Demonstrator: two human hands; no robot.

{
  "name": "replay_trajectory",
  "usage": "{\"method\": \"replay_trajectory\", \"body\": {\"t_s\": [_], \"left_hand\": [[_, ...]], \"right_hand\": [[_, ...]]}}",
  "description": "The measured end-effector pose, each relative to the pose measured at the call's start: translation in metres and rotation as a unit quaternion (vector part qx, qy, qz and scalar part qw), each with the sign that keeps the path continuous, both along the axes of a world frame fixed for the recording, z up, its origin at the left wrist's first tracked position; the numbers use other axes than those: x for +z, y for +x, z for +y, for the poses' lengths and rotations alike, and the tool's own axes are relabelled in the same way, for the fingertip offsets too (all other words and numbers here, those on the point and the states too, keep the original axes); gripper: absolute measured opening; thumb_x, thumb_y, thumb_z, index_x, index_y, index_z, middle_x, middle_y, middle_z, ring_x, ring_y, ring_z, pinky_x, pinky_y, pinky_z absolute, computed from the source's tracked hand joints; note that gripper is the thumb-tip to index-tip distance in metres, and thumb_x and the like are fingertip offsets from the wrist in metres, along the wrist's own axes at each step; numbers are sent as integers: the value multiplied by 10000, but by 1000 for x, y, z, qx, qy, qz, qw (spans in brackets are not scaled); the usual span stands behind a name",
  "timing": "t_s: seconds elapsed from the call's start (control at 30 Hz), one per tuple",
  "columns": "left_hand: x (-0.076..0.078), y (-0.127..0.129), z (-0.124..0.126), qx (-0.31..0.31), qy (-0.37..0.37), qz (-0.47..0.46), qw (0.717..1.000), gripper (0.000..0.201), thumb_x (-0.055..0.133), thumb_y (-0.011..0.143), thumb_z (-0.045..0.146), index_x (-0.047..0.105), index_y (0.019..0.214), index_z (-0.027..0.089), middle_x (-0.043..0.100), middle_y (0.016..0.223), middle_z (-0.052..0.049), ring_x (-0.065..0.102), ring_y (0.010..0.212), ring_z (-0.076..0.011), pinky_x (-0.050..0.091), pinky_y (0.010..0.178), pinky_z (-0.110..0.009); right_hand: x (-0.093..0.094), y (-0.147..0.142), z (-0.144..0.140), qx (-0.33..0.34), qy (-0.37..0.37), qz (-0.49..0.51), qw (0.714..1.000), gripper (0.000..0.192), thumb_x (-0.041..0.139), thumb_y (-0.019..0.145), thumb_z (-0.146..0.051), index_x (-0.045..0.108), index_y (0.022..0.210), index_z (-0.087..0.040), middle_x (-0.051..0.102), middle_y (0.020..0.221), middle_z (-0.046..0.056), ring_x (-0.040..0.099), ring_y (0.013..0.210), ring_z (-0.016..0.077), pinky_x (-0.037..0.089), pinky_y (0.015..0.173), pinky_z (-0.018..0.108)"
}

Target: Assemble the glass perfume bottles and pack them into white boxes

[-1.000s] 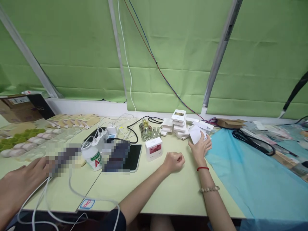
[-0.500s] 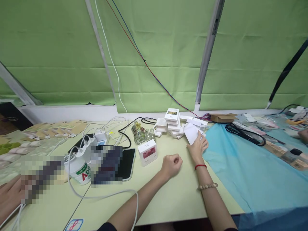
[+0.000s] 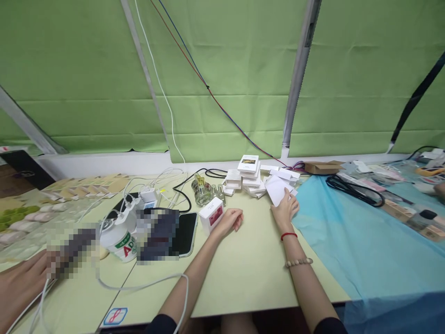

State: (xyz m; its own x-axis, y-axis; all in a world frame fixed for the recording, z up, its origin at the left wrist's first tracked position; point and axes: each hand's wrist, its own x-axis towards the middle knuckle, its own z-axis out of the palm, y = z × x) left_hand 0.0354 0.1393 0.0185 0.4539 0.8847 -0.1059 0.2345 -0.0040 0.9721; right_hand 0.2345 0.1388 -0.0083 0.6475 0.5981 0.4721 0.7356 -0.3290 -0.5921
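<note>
My left hand (image 3: 230, 219) lies on the pale green table (image 3: 243, 269) with fingers loosely apart, its thumb side against a small white box with a pink label (image 3: 212, 214). My right hand (image 3: 285, 209) holds the lower edge of a white flat carton (image 3: 276, 189), tilted up beside a stack of small white boxes (image 3: 249, 175). Small glass bottles (image 3: 205, 192) stand just behind the pink-labelled box.
A black phone (image 3: 185, 227), a white bottle with a green and red label (image 3: 120, 241) and white cables (image 3: 153, 185) lie at the left. Another person's hand (image 3: 19, 285) rests at the lower left. A blue sheet (image 3: 365, 246) with black cables covers the right.
My left hand has opened from a fist and moved forward to the pink-labelled box. My right hand keeps the white carton. The view has shifted slightly.
</note>
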Motion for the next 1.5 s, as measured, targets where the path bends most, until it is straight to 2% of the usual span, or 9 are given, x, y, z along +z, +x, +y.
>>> {"method": "replay_trajectory", "body": {"t_s": [0.33,0.47,0.6,0.8,0.93,1.03,1.2,1.4,1.5], "left_hand": [[10,-25,3,-129,-70,28,989,298,534,718,336,530,480,157,468,388,-1,401,369,-84,235,424,-218],[17,-35,4,-156,-75,19,985,231,543,715,292,619,538,165,462,369,9,362,363,-74,246,439,-216],[15,-35,4,-155,-68,-3,986,228,541,741,334,679,648,179,565,452,-6,432,399,-92,287,447,-215],[0,-17,0,-53,-30,-117,991,289,501,795,433,669,786,198,704,744,-34,632,643,-189,479,662,-292],[-5,-12,0,-14,-21,-194,981,306,421,834,421,630,975,249,689,979,0,651,789,-208,492,772,-328],[-7,-8,-2,37,-26,-230,972,366,326,867,436,619,990,255,687,975,7,654,794,-198,496,768,-327],[-7,4,-10,85,-15,-173,981,258,482,826,372,575,1020,228,693,901,-4,644,712,-155,492,708,-259],[-4,6,-14,151,-5,-185,971,506,501,834,299,296,1293,353,679,957,38,645,700,-118,489,674,-214],[-5,2,-13,170,-20,-185,968,517,510,832,317,314,1309,348,670,1009,29,647,808,-135,491,668,-205]], "right_hand": [[11,-3,-1,25,122,29,992,683,595,636,-218,367,1279,-174,421,1185,173,385,1079,346,302,901,501],[27,-12,-2,56,274,6,960,711,620,682,-352,307,1289,-152,422,1211,165,360,1155,312,296,958,489],[34,-36,-5,163,353,32,921,799,653,658,-363,232,1307,-164,363,1256,159,383,1167,265,381,925,422],[29,-75,-13,329,281,73,899,807,671,625,-363,249,1287,-178,386,1231,130,414,1152,240,394,947,391],[30,-74,-11,300,261,92,913,881,687,600,-384,218,1314,-169,366,1258,138,401,1165,250,390,953,394],[32,-65,-9,279,221,93,930,932,700,566,-398,224,1334,-170,378,1225,138,430,1130,266,433,892,390],[30,-62,-12,305,123,78,941,827,684,574,-389,343,1298,-181,386,1144,133,491,1035,281,485,767,380],[19,-67,-17,331,109,-39,936,653,613,673,-237,402,1290,-213,417,1124,114,445,1057,284,423,873,424],[16,-70,-17,352,99,-11,931,598,603,708,-295,430,1276,-223,472,1088,100,466,1033,273,433,859,418]]}}
